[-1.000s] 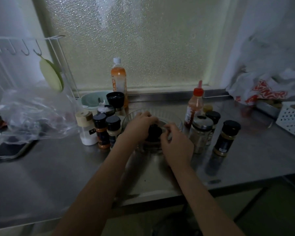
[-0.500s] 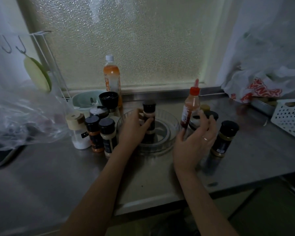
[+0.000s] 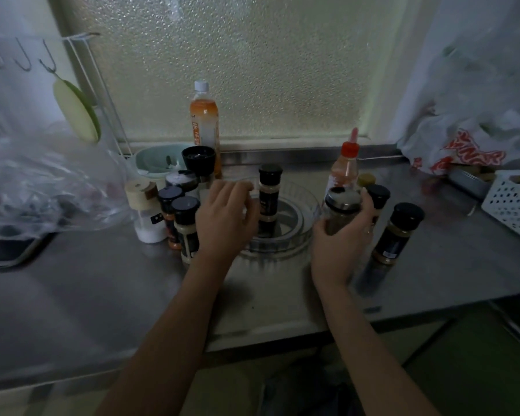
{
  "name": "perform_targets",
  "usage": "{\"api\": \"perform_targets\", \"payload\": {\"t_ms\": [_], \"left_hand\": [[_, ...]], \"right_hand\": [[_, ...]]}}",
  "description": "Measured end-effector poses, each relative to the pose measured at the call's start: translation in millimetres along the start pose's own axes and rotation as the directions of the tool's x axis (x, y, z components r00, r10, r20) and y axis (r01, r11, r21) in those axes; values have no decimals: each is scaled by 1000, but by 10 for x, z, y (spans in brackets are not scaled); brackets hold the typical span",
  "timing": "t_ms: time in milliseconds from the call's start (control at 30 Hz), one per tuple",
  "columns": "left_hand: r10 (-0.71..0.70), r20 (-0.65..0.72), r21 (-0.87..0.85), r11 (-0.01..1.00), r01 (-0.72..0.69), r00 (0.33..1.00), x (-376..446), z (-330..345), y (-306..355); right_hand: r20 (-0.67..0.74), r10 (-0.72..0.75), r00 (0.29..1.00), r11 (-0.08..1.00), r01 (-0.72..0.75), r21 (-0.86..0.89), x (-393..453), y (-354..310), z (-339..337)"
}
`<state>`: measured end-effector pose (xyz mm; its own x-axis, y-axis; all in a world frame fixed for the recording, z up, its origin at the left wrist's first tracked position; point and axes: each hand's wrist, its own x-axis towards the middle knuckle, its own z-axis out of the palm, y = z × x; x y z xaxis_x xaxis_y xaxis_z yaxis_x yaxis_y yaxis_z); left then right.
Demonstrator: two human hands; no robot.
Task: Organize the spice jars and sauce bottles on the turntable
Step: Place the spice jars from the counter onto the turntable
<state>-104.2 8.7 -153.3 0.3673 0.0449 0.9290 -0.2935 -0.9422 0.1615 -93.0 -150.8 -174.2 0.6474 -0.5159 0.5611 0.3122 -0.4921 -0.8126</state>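
A clear round turntable (image 3: 303, 223) sits mid-counter with one black-capped spice jar (image 3: 269, 196) standing upright inside it. My left hand (image 3: 225, 217) hovers just left of that jar, fingers apart, holding nothing. My right hand (image 3: 341, 238) grips a glass jar with a metal lid (image 3: 341, 205) at the turntable's right rim. Behind it stands a red-capped sauce bottle (image 3: 344, 169). Two more black-capped jars (image 3: 398, 232) stand to the right. A cluster of spice jars (image 3: 183, 223) and a white jar with a wooden lid (image 3: 144, 211) stand to the left.
A tall orange drink bottle (image 3: 204, 115) and a pale green bowl (image 3: 156, 157) stand at the back by the window. A clear plastic bag (image 3: 42, 187) and a phone (image 3: 9, 250) lie at left. A white perforated basket (image 3: 514, 202) sits at right. The counter's front edge (image 3: 267, 337) runs below my forearms.
My left hand let go of the black-capped jar, which now stands in the turntable. My right hand closed around the metal-lidded jar.
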Motion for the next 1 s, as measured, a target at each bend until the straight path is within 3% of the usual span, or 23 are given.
{"api": "perform_targets", "payload": {"t_ms": [67, 167, 267, 400, 533, 833, 1000], "left_hand": [[56, -133, 86, 995, -44, 990, -24, -72, -24], [-48, -216, 197, 976, 92, 975, -104, -178, -61], [-247, -146, 188, 944, 272, 958, -187, -219, -72], [-355, 15, 19, 935, 354, 935, -230, -222, -14], [-349, 45, -3, 937, 350, 936, -259, -195, 91], [-222, -83, -160, 965, 207, 972, 72, -131, 162], [-237, -33, -198, 954, 226, 971, 320, 111, 184]], "right_hand": [[-16, 2, 1000, 997, -1, 74, 2, -10, -10], [-59, -96, 994, 981, 105, 164, -13, -51, -51], [-59, -262, 963, 937, 269, 224, -30, -110, -58], [163, -348, 923, 915, 296, 276, -81, -157, 75], [358, -322, 877, 937, 239, 256, -77, -92, 205], [401, -269, 876, 960, 210, 185, -32, 4, 268], [411, -289, 865, 955, 229, 188, -28, 12, 258]]}}
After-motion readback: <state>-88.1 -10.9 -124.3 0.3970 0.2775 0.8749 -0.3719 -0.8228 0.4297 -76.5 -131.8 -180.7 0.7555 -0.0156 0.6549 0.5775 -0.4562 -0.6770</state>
